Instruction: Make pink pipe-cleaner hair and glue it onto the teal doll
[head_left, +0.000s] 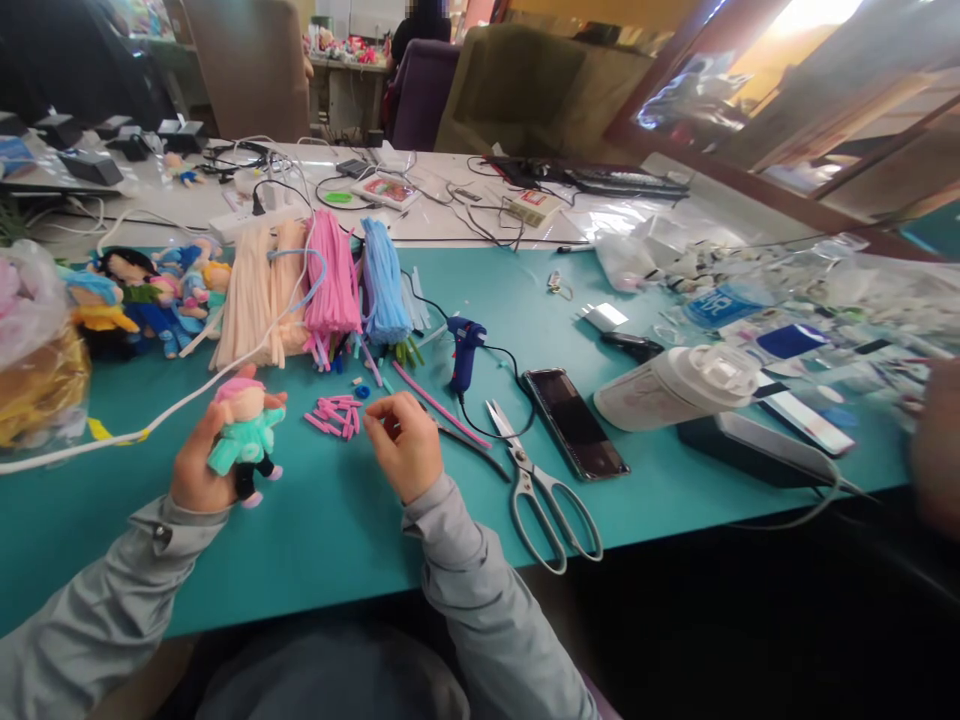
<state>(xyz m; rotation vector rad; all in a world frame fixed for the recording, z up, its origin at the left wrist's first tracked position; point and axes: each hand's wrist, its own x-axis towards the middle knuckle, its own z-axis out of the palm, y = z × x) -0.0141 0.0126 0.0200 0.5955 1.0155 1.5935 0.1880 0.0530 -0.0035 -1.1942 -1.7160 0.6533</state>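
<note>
A small fuzzy doll [247, 428] with pink hair, a mint-green top and black legs rests in my left hand [201, 455], whose fingers are wrapped round it from behind. My right hand [407, 448] is curled with thumb and fingers pinched together above the mat; whatever may be between the fingertips is hidden. Just left of it lies a loose pile of short pink pipe cleaner pieces [335, 417]. Beyond my right fingers stretches a long pink pipe cleaner [441, 405], and a dark one [476, 452] passes behind my hand.
Bundles of peach [251, 290], pink [334, 280] and blue pipe cleaners [385, 285] lie behind. Several finished dolls [154, 290] sit at left. A blue glue gun [466, 355], scissors [544, 495], a phone [576, 423] and a white bottle [675, 388] occupy the right. A white cable [172, 408] crosses the mat.
</note>
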